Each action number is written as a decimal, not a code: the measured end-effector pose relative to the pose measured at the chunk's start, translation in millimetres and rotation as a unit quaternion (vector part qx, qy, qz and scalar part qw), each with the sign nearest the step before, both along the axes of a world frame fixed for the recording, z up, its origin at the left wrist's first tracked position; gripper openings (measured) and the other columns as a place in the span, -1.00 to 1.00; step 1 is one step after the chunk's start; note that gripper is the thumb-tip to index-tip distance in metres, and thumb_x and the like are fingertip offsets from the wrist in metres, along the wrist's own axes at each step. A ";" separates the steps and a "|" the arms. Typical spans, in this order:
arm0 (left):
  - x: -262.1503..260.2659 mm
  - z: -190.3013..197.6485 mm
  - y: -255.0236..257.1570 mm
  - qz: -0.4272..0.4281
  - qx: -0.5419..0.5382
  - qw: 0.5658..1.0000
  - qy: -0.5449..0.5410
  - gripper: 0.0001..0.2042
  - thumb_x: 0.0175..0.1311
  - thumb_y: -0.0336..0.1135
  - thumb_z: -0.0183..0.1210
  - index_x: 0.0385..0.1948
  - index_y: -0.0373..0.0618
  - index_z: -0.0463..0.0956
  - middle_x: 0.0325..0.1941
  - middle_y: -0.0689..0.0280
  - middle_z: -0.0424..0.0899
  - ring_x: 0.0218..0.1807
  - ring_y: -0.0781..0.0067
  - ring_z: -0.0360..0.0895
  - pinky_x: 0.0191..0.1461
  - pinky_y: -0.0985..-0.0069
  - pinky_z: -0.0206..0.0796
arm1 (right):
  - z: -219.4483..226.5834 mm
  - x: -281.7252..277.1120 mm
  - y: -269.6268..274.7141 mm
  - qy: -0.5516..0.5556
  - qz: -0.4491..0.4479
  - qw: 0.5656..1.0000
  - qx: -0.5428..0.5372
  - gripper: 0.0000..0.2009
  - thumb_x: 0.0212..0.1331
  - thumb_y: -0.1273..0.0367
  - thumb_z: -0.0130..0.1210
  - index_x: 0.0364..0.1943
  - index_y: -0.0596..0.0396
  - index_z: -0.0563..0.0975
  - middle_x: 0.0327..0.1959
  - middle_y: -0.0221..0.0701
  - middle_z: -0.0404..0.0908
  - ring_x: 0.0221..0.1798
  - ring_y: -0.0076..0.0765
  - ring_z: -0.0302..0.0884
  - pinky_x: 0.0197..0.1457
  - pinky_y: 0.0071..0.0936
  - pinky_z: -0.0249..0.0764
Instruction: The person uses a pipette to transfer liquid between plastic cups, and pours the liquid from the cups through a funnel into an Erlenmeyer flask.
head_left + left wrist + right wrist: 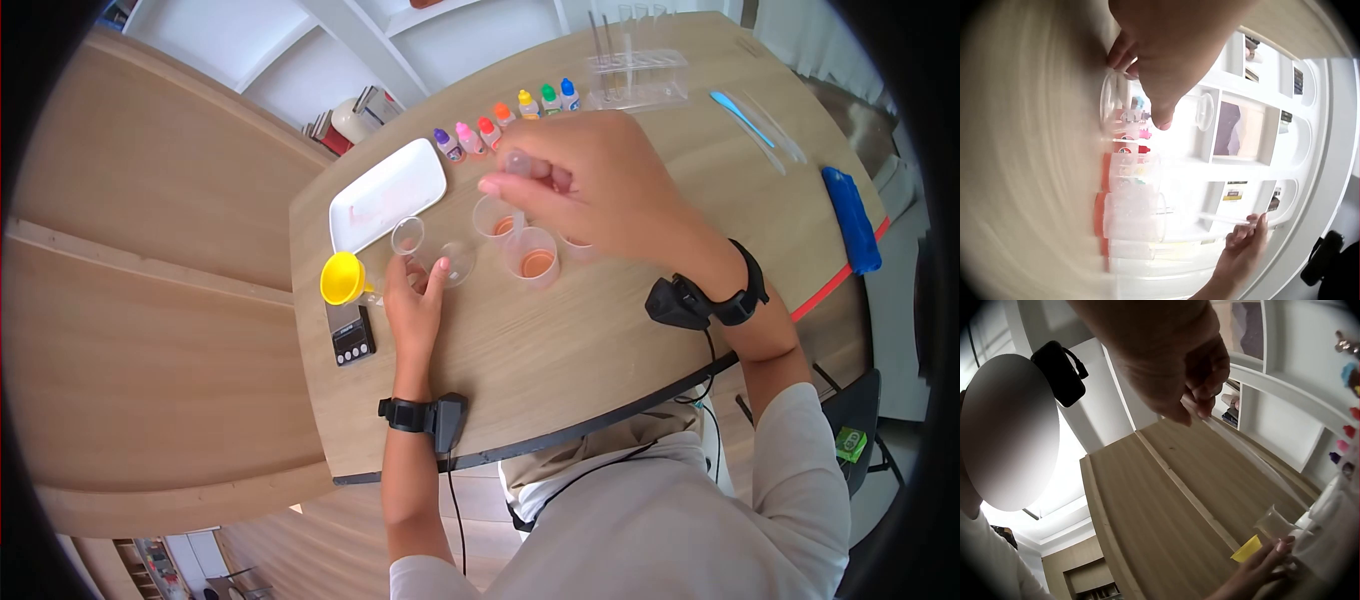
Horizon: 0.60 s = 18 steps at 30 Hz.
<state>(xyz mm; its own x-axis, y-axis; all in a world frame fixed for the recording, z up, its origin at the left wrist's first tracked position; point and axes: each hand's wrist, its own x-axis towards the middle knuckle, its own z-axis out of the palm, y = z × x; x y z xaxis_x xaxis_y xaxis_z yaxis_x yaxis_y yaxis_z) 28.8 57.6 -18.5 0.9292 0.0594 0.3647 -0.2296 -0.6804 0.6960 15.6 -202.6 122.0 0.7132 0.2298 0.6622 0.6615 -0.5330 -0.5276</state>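
My left hand (413, 305) curls its fingers and thumb around a clear flask (1205, 112), which stands upright with its narrow, flared mouth up. In the right wrist view the flask's lip (1270, 520) rises above that hand's fingers. My right hand (600, 180) is raised above the table, pinching a translucent dropper (517, 163) by its bulb. The dropper's long thin stem (1254, 456) slants down from the fingertips. Below this hand stand clear plastic cups, one nearer me (532, 258) and one behind it (495, 215), with orange-pink liquid inside; a third is partly hidden.
Left of the flask are a yellow funnel (343, 277) and a small scale (352, 337). A white tray (388, 180) lies behind, beside a row of colored dropper bottles (487, 130). Farther right stand a test tube rack (640, 82), blue stick (740, 115) and blue pouch (850, 220).
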 end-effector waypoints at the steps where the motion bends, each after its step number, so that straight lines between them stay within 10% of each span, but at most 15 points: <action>1: -0.9 0.3 0.3 -0.012 -0.038 0.999 0.026 -0.47 0.15 -0.20 0.36 0.07 -0.34 0.41 -0.15 0.06 0.57 -0.30 0.29 0.57 -0.17 0.37 0.49 | 1.1 -0.2 0.1 0.002 0.005 1.000 -0.004 -0.73 0.15 0.17 0.20 -0.55 0.00 0.50 -0.74 -0.48 0.45 -0.68 -0.34 0.37 -0.55 -0.40 0.25; 16: -7.1 -6.2 2.2 -0.034 -0.007 0.999 -0.008 -0.48 0.08 -0.28 0.38 0.05 -0.35 0.43 -0.05 0.03 0.58 -0.04 0.13 0.57 -0.01 0.34 0.46 | 11.7 1.0 -9.0 0.023 -0.021 0.995 0.093 -0.79 0.16 0.23 0.21 -0.47 0.05 0.57 -0.77 -0.53 0.42 -0.72 -0.48 0.30 -0.61 -0.51 0.17; 18: -7.4 -5.3 1.6 -0.034 -0.002 0.999 -0.012 -0.48 0.08 -0.28 0.38 0.05 -0.35 0.43 -0.06 0.04 0.59 -0.05 0.13 0.58 -0.01 0.34 0.46 | 14.5 2.2 -26.1 -0.039 -0.034 0.984 0.169 -0.88 0.26 0.38 0.13 -0.28 0.14 0.61 -0.51 -0.56 0.56 -0.56 -0.73 0.38 -0.46 -0.73 0.27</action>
<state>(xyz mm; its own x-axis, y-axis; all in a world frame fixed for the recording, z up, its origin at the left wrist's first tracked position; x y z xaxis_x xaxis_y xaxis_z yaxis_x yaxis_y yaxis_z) 21.4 59.1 -23.9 0.9225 -0.0021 0.3859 -0.2911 -0.6602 0.6924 17.8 -228.7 136.5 0.6627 -0.0596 0.7465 0.6760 -0.3814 -0.6305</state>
